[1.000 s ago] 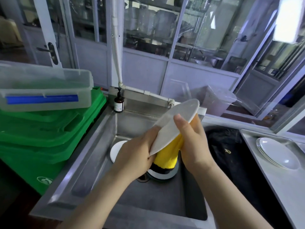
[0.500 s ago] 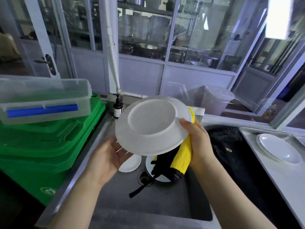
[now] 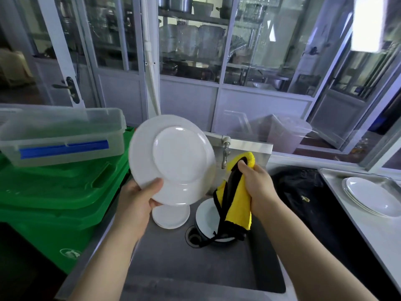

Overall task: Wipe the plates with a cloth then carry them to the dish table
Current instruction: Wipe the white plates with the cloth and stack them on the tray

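Left hand [image 3: 136, 198] pinches the white plate [image 3: 171, 159] at its lower rim, underside toward the camera, above the sink [image 3: 173, 268]. Right hand [image 3: 257, 183], just beside, clutches the yellow cloth [image 3: 237, 205]. Stacked plates [image 3: 373, 196] rest on the worktop [image 3: 373, 237].

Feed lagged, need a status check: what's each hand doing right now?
Left hand: grips the white plate by its lower rim, held up over the sink.
Right hand: grips the yellow cloth, off the plate.
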`<state>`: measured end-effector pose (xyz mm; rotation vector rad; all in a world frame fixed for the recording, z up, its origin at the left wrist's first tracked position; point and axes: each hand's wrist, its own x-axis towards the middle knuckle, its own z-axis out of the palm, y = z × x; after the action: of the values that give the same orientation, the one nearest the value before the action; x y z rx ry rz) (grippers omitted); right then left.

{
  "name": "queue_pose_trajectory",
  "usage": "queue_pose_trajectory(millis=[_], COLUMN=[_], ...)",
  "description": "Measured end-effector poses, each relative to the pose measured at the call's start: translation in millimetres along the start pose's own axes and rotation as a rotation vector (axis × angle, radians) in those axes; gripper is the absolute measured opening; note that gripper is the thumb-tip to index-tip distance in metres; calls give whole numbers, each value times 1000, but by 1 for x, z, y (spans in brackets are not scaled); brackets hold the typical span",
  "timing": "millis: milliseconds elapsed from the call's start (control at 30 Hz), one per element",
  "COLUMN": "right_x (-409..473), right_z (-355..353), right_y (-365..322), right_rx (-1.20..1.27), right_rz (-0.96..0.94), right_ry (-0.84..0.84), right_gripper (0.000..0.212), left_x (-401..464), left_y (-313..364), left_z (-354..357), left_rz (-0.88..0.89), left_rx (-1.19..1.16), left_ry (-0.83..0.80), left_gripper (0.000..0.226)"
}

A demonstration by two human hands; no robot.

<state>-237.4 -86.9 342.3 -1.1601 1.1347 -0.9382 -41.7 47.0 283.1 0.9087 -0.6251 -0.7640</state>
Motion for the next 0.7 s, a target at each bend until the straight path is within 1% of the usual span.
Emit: queue_pose_trajectory(millis=[100, 167, 233, 267, 300, 367, 433, 500, 567, 633, 700], right_x=[6, 9, 15, 18, 20, 23, 21, 15, 9, 0, -14], right_z=[13, 25, 32, 32, 32, 32, 35, 40, 45, 50, 57], right_y=[-3, -4, -6, -8, -12, -22, -31, -36, -39, -42, -43], right_rx=[-51, -137, -186, -182, -164, -163, -215, -281, -319, -362, -468], right_rz=[29, 29, 10, -12, -49, -170, -333, -496, -599, -690, -863], right_ry=[-16, -60, -100, -94, -73, -39, -43, -56, -88, -133, -167], right_gripper=[10, 10, 25, 30, 30, 22, 22, 26, 32, 43, 49], left_x=[-1, -4, -8, -9, -10, -12, -16, -21, -24, -26, -26], left_y=[2, 3, 2, 5, 8, 15, 22, 28, 35, 38, 37], left_z=[1, 4, 4, 4, 4, 7, 9, 11, 12, 12, 11], left_rz=[60, 106, 178, 217, 255, 284, 295, 344, 394, 423, 434], left_rx=[190, 393, 621, 704, 768, 839, 855, 860, 891, 926, 957], left_ry=[-30, -56, -105, -127, -153, -212, -224, -183, -154, -149, -135], left_gripper=[29, 35, 50, 53, 54, 61, 66, 52, 39, 37, 37])
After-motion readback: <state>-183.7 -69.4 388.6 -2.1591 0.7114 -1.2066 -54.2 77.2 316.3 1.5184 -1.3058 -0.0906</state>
